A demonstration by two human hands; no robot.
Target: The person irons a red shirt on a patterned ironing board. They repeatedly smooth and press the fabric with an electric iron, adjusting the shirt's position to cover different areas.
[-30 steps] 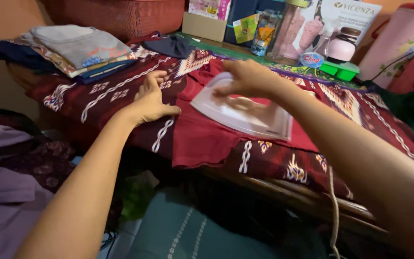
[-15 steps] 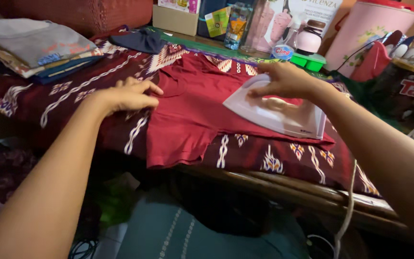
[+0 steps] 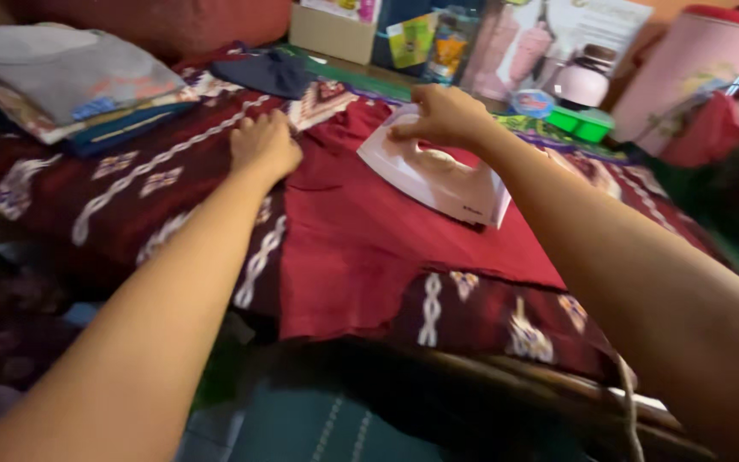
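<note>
A plain dark red garment (image 3: 369, 239) lies spread on a table covered by a maroon patterned cloth (image 3: 130, 197). My right hand (image 3: 442, 115) grips the handle of a white and pink clothes iron (image 3: 438, 175) that rests flat on the garment's far part. My left hand (image 3: 264, 145) presses palm down on the garment's left edge, fingers together, beside the iron. The iron's cord (image 3: 630, 402) hangs off the near table edge at the right.
A stack of folded clothes (image 3: 66, 81) sits at the far left. Along the back stand a cardboard box (image 3: 331, 32), small packets, a pink jar (image 3: 582, 83), a green tray (image 3: 588, 124) and a large pink container (image 3: 694, 73). A dark blue cloth (image 3: 271, 73) lies behind my left hand.
The iron has slid away from me toward the far end of the garment under my right hand. My left hand has shifted farther along the garment's left edge.
</note>
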